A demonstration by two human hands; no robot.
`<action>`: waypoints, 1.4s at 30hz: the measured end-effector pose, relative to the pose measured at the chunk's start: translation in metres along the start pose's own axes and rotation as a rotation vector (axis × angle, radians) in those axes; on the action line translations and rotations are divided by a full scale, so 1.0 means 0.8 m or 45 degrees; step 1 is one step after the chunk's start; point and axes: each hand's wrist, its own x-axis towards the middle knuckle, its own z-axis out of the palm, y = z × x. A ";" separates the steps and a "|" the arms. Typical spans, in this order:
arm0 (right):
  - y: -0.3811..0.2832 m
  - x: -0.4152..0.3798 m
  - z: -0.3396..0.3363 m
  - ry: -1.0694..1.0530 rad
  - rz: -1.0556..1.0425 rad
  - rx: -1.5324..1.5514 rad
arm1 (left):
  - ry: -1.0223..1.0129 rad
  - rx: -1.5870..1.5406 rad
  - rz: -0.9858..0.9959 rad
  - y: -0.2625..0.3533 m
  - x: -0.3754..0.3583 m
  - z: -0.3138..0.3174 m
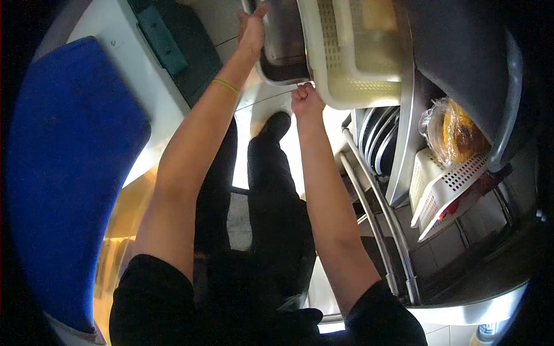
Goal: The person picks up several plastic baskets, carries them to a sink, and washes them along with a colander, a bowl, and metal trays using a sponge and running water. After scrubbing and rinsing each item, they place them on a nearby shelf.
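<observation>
A deep rectangular metal pan is near the top of the view, cut off by the upper edge. My left hand is closed over the pan's left rim, its thumb on top and its other fingers partly hidden outside the wall. At the pan's near edge, my right hand is curled, its fingertips against the rim by the right corner. A cream plastic basket stands right beside the pan, with another pale tray-like piece inside it.
To the right, dark round pans stand in a metal rack. Beyond them are a white perforated basket and something orange-brown in clear plastic wrap. A blue surface fills the left. Below me are my legs and shoe on a tiled floor.
</observation>
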 end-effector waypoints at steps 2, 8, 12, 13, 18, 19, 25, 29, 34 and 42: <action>0.019 0.017 -0.034 0.050 0.119 0.057 | 0.285 0.371 -0.340 0.075 -0.025 0.108; 0.046 0.001 -0.048 0.091 0.235 -0.157 | 0.243 -0.355 -0.428 -0.008 -0.028 0.100; 0.016 0.023 -0.071 0.129 0.168 -0.417 | 0.244 -0.369 -0.492 -0.014 -0.048 0.120; 0.006 0.027 -0.078 -0.006 0.019 -0.403 | 0.285 -0.337 -0.517 -0.013 -0.050 0.134; -0.071 0.108 -0.100 -0.498 -0.341 -0.693 | 0.006 -0.189 -0.413 0.012 0.006 0.183; -0.082 0.076 -0.075 -0.453 -0.352 -0.762 | 0.010 -0.011 -0.345 0.036 0.002 0.196; -0.060 -0.160 -0.124 -0.160 -0.316 -0.902 | -0.332 0.554 -0.707 0.022 -0.209 0.214; -0.049 -0.433 -0.208 -0.035 -0.356 -0.937 | -1.010 0.710 -1.118 0.038 -0.441 0.252; -0.070 -0.718 -0.320 0.166 -0.613 -0.531 | -1.433 1.117 -0.953 0.221 -0.689 0.406; 0.008 -1.015 -0.568 1.110 -1.338 -0.314 | -2.391 0.830 -0.378 0.133 -0.946 0.603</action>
